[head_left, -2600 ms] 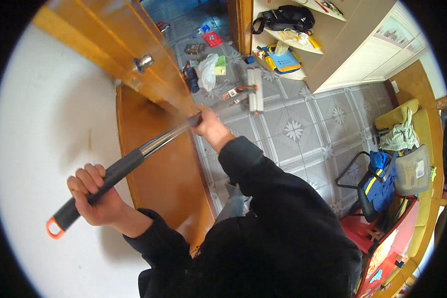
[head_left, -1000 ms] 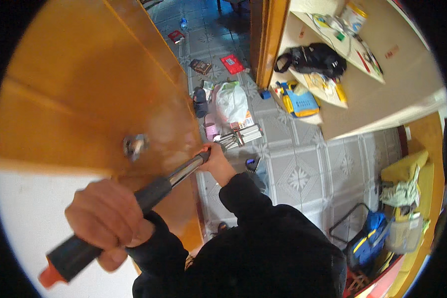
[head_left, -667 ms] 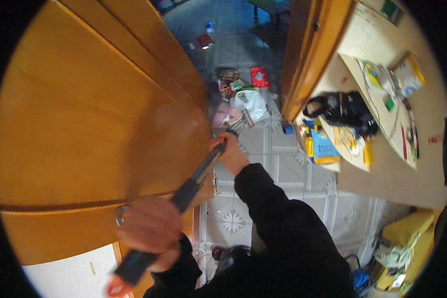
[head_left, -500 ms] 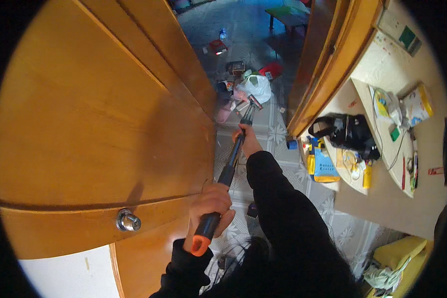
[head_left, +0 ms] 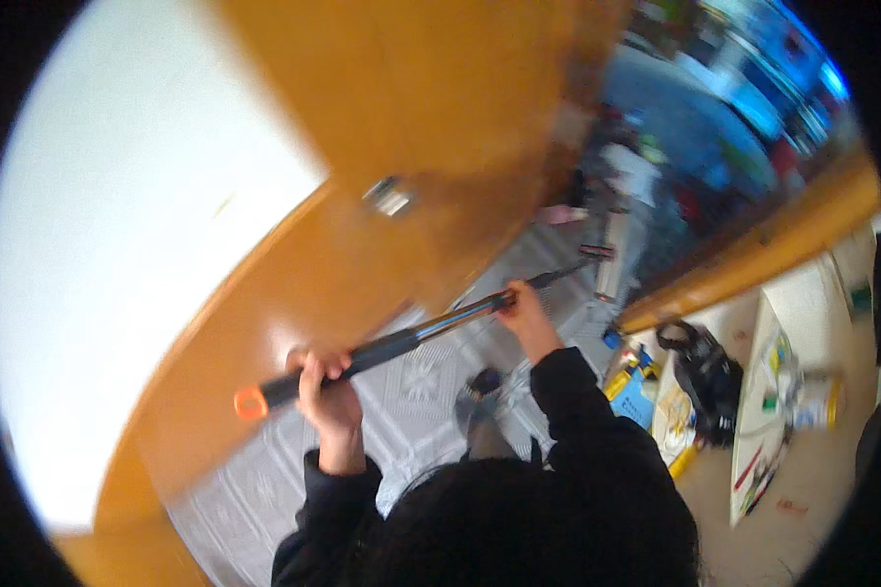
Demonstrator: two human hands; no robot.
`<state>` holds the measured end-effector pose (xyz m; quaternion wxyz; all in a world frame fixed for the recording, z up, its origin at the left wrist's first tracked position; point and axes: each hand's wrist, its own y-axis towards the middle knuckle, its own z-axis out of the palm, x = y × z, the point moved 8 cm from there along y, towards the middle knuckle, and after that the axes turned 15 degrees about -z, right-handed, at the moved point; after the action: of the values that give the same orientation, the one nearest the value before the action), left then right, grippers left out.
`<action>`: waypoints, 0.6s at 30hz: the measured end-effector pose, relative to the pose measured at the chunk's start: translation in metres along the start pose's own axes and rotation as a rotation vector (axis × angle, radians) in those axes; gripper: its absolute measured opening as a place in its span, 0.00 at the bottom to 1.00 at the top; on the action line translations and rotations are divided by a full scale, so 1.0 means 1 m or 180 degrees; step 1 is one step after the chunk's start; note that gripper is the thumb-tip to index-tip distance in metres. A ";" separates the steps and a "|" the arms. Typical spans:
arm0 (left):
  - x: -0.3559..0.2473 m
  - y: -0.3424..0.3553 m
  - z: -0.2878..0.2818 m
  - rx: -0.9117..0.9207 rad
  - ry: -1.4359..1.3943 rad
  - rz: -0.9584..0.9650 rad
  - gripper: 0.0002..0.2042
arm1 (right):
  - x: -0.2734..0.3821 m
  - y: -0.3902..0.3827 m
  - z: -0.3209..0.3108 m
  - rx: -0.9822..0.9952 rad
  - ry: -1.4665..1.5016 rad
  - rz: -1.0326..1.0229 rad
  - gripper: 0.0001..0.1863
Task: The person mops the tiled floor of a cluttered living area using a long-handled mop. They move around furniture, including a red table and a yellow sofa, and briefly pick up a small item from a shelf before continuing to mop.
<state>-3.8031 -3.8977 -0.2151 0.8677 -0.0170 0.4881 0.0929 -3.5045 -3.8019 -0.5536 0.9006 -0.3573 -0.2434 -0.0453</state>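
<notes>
A long black and silver pole (head_left: 457, 318) with an orange end cap slants from lower left to upper right across my front. My left hand (head_left: 331, 399) is closed round its thick black grip near the orange end. Farther along, my right hand (head_left: 526, 318) is closed round the slimmer shaft. The pole's far end carries a small dark crosspiece (head_left: 597, 252), blurred, close to the doorway floor; its exact kind I cannot tell. Just beyond lie a white plastic bag (head_left: 631, 174) and a pink item (head_left: 563, 213).
A wooden door (head_left: 440, 127) with a metal knob (head_left: 390, 197) stands left, beside a white wall (head_left: 137, 196). Grey patterned flooring (head_left: 255, 504) lies below. At right, corner shelves (head_left: 754, 440) hold a black bag (head_left: 710, 382) and a blue-yellow package (head_left: 633, 399). Clutter fills the bluish room beyond the door frame (head_left: 754, 245).
My view has turned left, so the doorway now sits at upper right. The pole has swung from steep to flatter, its orange end moving left. Both hands still hold it.
</notes>
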 end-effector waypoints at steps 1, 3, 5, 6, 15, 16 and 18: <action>-0.022 -0.026 -0.027 -0.0088 -0.0041 0.0163 0.12 | -0.026 -0.038 -0.003 -0.0077 -0.0062 0.0167 0.07; -0.076 -0.089 -0.084 -0.0094 -0.0067 0.0494 0.12 | -0.089 -0.131 -0.005 -0.0130 -0.0197 0.0705 0.06; -0.138 -0.170 -0.137 -0.0264 -0.0066 0.0897 0.10 | -0.159 -0.209 -0.015 -0.0148 -0.0328 0.1378 0.06; -0.167 -0.218 -0.166 -0.0490 -0.0053 0.1092 0.10 | -0.198 -0.255 -0.029 -0.0187 -0.0417 0.1821 0.06; -0.360 -0.574 -0.206 -0.1711 0.1051 0.2408 0.10 | -0.422 -0.616 -0.123 0.0025 -0.2312 0.4351 0.10; -0.361 -0.592 -0.203 -0.1850 0.1162 0.2530 0.10 | -0.442 -0.632 -0.132 0.0104 -0.2420 0.4505 0.10; -0.358 -0.617 -0.189 -0.2244 0.1509 0.2772 0.11 | -0.481 -0.666 -0.141 0.0296 -0.2815 0.4503 0.08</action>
<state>-4.0343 -4.5787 -0.0476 0.5597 -0.1224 0.5699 0.5890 -4.0396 -4.4337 -0.4549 0.5518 -0.3731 -0.2943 0.6853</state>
